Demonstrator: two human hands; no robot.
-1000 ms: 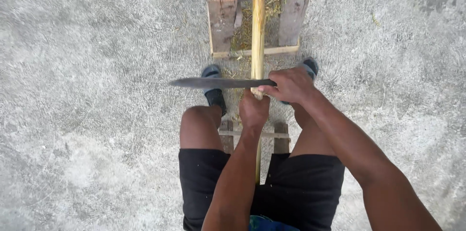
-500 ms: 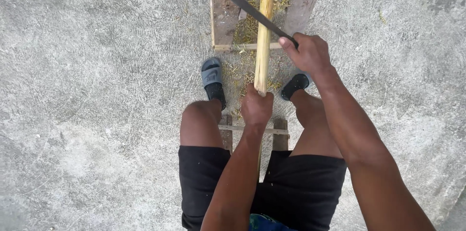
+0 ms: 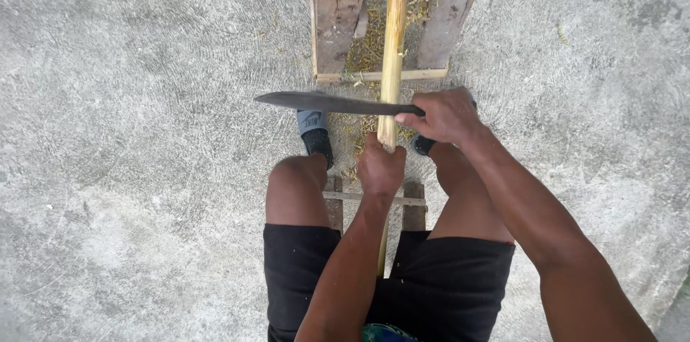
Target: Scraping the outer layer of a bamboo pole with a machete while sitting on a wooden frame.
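A long pale bamboo pole (image 3: 394, 40) runs away from me between my knees, its far part resting on a wooden frame (image 3: 338, 26). My left hand (image 3: 379, 168) is closed around the pole just in front of my lap. My right hand (image 3: 445, 116) grips the handle of a long dark machete (image 3: 323, 103). The blade lies level, pointing left, and crosses the pole just above my left hand.
I sit on a low wooden seat (image 3: 413, 205) over rough grey concrete (image 3: 129, 169). My feet in slippers (image 3: 313, 126) rest near the frame. Dry green shavings (image 3: 366, 47) lie inside and around the frame.
Half a second ago the machete was raised, tilted up to the left above the frame. Now my right hand has brought it down level across the pole, as it was one second ago.
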